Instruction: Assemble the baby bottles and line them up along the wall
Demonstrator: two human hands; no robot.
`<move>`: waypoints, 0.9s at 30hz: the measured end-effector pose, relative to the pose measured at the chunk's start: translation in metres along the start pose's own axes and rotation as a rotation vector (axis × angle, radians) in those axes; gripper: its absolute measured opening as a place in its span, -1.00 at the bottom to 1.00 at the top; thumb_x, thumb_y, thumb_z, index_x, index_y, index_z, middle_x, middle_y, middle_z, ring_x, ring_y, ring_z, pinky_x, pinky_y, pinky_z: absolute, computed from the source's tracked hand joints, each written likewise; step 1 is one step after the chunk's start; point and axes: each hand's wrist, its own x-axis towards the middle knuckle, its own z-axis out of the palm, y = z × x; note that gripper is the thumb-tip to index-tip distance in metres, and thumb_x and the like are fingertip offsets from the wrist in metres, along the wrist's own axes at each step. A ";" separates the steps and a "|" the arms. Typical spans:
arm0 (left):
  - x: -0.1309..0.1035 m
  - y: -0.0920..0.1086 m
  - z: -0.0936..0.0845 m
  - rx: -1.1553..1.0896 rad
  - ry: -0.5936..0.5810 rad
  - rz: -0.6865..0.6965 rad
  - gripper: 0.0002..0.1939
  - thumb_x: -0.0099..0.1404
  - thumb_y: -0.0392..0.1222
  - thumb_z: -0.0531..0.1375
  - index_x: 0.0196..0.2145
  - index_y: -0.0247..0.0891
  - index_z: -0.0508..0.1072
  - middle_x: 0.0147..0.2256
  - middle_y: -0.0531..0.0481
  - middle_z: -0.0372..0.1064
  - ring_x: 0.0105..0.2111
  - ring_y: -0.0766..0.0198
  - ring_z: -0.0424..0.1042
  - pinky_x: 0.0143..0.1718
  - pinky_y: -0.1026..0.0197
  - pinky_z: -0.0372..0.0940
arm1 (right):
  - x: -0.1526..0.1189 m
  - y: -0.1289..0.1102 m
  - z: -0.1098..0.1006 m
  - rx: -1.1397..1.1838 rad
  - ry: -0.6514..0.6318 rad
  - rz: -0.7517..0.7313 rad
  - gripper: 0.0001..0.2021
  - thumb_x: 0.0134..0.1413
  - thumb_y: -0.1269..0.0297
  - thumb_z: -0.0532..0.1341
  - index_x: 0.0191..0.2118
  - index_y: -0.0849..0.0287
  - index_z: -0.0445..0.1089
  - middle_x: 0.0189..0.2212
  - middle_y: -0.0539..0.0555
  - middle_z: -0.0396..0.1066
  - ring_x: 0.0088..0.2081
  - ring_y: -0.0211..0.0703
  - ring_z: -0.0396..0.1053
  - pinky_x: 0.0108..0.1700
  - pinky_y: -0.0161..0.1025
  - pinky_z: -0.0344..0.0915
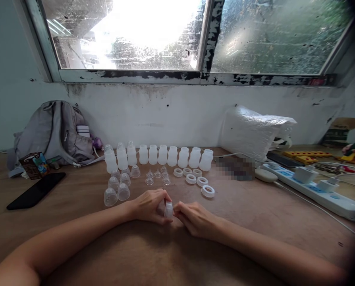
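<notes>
A translucent ribbed ring [168, 209] is held on its edge between the thumb and fingers of my left hand [150, 207]. My right hand [195, 219] is closed against the ring's right side, its fingertips pinched at the opening; what they grip is too small to make out. Beyond my hands stand several translucent bottles [172, 156] in a row, those at the left end with clear domed tops. Several clear caps [123, 192] sit at the left, small clear nipples [149, 178] in the middle, and white rings [207, 191] at the right.
On the left are a grey backpack [56, 131], a small carton [34, 165] and a black phone [37, 191]. A power strip [317, 190] with plugs and cables lies on the right, near a silvery white bag [249, 133] against the wall.
</notes>
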 end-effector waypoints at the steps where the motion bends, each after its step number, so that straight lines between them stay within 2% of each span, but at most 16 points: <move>1: 0.000 -0.001 0.000 -0.009 -0.012 -0.006 -0.56 -0.03 0.06 0.21 -0.28 -0.29 0.26 -0.41 0.02 0.30 -0.45 0.33 0.30 -0.41 0.32 0.22 | 0.000 0.000 0.000 -0.014 0.002 -0.015 -0.89 0.14 0.41 -0.08 -0.33 0.17 0.14 -0.48 0.05 0.35 -0.54 -0.28 0.27 -0.50 -0.38 0.11; 9: -0.001 0.000 -0.004 -0.116 -0.082 -0.034 -0.55 -0.02 0.07 0.22 -0.27 -0.29 0.25 -0.49 0.09 0.21 -0.53 0.40 0.19 -0.52 0.38 0.13 | -0.004 -0.006 -0.004 -0.094 0.102 -0.190 -0.85 0.12 0.49 -0.09 -0.37 0.18 0.16 -0.55 0.00 0.28 -0.58 -0.34 0.16 -0.52 -0.39 0.06; 13: -0.001 0.003 -0.012 -0.179 -0.160 -0.051 -0.56 0.03 0.04 0.21 -0.23 -0.29 0.23 -0.48 0.11 0.19 -0.54 0.43 0.17 -0.53 0.39 0.10 | -0.006 -0.009 -0.008 -0.089 0.142 -0.205 -0.84 0.12 0.50 -0.09 -0.39 0.17 0.15 -0.59 -0.03 0.23 -0.61 -0.35 0.10 -0.55 -0.39 0.03; 19: -0.002 0.006 -0.015 -0.247 -0.201 -0.057 -0.58 0.07 0.01 0.20 -0.20 -0.28 0.19 -0.48 0.11 0.19 -0.53 0.42 0.18 -0.52 0.38 0.11 | -0.009 -0.006 -0.007 -0.066 0.140 -0.223 -0.85 0.14 0.49 -0.09 -0.38 0.17 0.15 -0.60 -0.04 0.21 -0.62 -0.36 0.09 -0.55 -0.39 0.05; 22: -0.001 0.008 -0.012 -0.217 -0.169 -0.076 -0.55 0.06 0.03 0.19 -0.18 -0.27 0.17 -0.49 0.12 0.19 -0.55 0.42 0.17 -0.54 0.38 0.12 | -0.011 0.001 -0.004 -0.062 0.179 -0.205 -0.88 0.15 0.47 -0.07 -0.33 0.18 0.16 -0.57 -0.03 0.26 -0.60 -0.36 0.15 -0.53 -0.40 0.08; 25: -0.001 0.008 -0.007 -0.152 -0.068 -0.086 -0.53 0.07 0.05 0.18 -0.16 -0.27 0.16 -0.45 0.08 0.22 -0.51 0.40 0.21 -0.50 0.36 0.17 | -0.010 0.008 -0.004 -0.032 0.232 -0.102 -0.95 0.16 0.39 -0.01 -0.26 0.19 0.16 -0.52 -0.01 0.30 -0.58 -0.37 0.20 -0.51 -0.41 0.12; 27: -0.001 0.008 -0.003 -0.109 0.004 -0.063 -0.54 0.10 0.04 0.16 -0.15 -0.27 0.16 -0.37 0.02 0.26 -0.44 0.36 0.27 -0.42 0.33 0.22 | -0.009 0.011 -0.005 -0.004 0.236 -0.015 -0.91 0.14 0.33 0.02 -0.22 0.19 0.15 -0.47 0.01 0.33 -0.57 -0.37 0.22 -0.50 -0.41 0.14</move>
